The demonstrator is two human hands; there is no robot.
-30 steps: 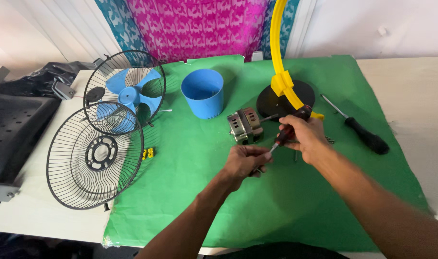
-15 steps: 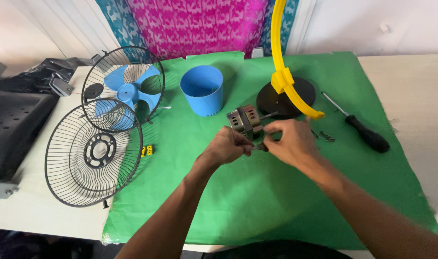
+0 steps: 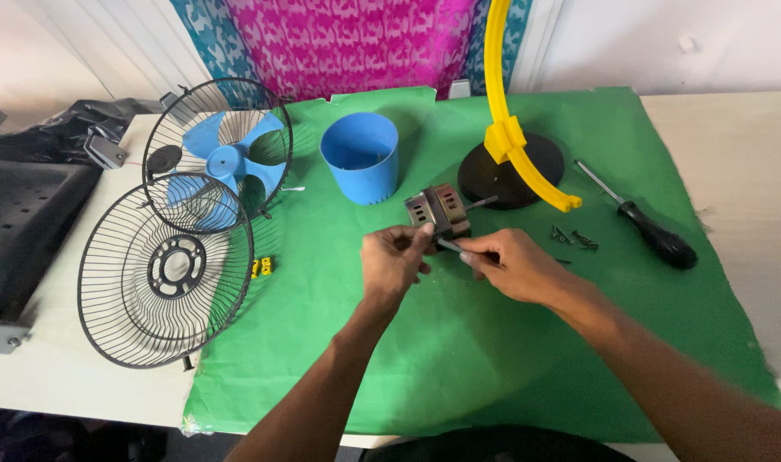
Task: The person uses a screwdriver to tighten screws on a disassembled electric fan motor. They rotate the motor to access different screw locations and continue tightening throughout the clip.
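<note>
Both hands meet at the motor, left hand steadying it, right hand pinching a thin metal tool; best keep that tool square.

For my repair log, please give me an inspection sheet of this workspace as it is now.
Surface: green cloth over a pale table.
Job's things: small fan motor; thin metal rod.
Clutter: blue cup, two wire fan guards, blue fan blade, black-handled screwdriver, loose screws, black base with yellow arc.
Grips: left hand touches the motor; right hand holds the rod.
Cables: nothing seen.
Surroundings: patterned pink curtain, black bag.
</note>
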